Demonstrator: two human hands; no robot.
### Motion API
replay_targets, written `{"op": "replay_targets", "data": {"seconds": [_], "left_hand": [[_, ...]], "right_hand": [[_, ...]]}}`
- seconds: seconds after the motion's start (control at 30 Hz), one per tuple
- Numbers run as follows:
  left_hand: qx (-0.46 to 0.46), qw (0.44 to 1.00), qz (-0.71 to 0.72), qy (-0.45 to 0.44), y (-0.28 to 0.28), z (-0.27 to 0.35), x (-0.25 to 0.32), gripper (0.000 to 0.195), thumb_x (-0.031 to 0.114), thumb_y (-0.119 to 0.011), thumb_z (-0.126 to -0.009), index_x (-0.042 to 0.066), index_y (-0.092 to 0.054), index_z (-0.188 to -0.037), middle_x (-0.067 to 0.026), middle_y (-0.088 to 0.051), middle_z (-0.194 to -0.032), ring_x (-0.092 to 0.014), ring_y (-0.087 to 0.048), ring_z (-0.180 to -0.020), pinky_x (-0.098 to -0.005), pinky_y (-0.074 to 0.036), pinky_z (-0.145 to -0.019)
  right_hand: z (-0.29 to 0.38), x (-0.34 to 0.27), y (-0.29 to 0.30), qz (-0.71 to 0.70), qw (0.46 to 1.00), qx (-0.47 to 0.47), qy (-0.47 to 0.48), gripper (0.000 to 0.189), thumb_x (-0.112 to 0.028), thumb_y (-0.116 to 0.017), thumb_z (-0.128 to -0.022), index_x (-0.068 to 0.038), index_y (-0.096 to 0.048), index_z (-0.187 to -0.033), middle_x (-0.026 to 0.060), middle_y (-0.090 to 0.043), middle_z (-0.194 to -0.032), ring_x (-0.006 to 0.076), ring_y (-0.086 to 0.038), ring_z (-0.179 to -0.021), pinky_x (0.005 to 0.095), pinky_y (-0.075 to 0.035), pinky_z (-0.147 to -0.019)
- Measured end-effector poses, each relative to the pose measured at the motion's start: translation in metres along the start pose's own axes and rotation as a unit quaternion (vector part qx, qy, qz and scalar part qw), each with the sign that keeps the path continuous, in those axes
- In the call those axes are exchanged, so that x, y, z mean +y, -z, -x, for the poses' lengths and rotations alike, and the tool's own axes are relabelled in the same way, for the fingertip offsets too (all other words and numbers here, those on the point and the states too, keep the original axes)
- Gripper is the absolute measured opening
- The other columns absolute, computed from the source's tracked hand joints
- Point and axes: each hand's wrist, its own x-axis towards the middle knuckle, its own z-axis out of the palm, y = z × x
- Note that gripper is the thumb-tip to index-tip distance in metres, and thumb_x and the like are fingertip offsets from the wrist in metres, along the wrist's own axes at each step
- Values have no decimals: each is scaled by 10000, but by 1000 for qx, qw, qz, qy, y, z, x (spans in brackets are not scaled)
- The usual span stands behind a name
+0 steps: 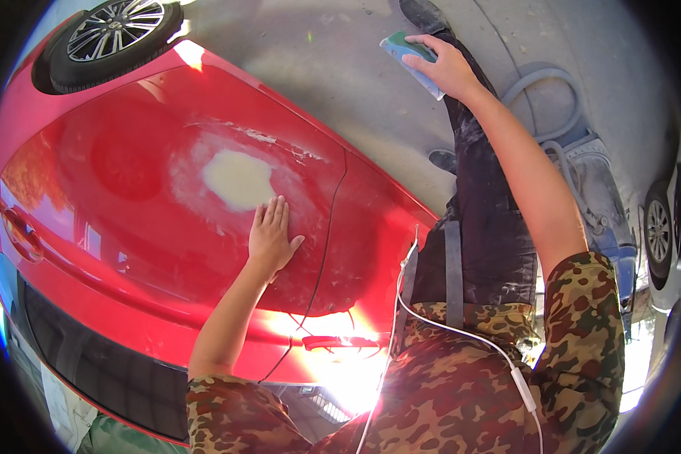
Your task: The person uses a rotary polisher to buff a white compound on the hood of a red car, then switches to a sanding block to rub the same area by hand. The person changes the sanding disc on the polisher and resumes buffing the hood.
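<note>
My left hand (271, 235) lies flat, fingers extended, on a red car door panel (147, 227), its fingertips at the lower right edge of a pale yellow filler patch (239, 179). Dull, whitish scuffed paint surrounds the patch, and chipped scrape marks (261, 136) run above it. Away from the car, at the upper right, my right hand (440, 62) grips a blue and green sanding block (411, 59) between thumb and fingers. The block's working face cannot be made out clearly.
A dusty vacuum unit (596, 187) with a grey hose (573, 85) stands on the concrete floor (329, 68) at my right. The car's wheel (116, 34) is at the upper left. A white cable (459, 330) hangs over my shirt. Another car's wheel (657, 227) shows at the far right.
</note>
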Motion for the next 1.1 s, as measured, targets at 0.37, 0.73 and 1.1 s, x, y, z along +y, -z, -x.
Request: {"op": "replay_targets", "data": {"seconds": [0.37,0.73,1.1], "left_hand": [[15,998,-13,59,16,-4,-69,897,644,-414,-1027,23,-248,-1653,-98,-239,-1740,-228,-167,-1620,-454,-83,-1323],[19,999,9,30,-7,-3,11,924,658,-423,-1015,-5,-269,-1640,-128,-246,-1733,-251,-168,-1619,-460,-88,-1320],[-23,999,1,-29,-13,-8,37,897,656,-379,-1035,18,-253,-1653,-114,-230,-1742,-244,-154,-1624,-463,-86,-1315]], "right_hand": [[-10,9,31,45,998,37,0,612,-514,-745,-880,-174,-669,-1383,150,-743,-1214,260,-724,-1037,377,-547,-917],[-14,-2,21,23,999,22,-6,636,-545,-750,-862,-200,-664,-1390,153,-749,-1172,253,-731,-978,379,-558,-866],[0,1,4,38,999,11,-5,603,-531,-746,-869,-200,-676,-1367,152,-757,-1156,271,-740,-961,388,-561,-879]]}}
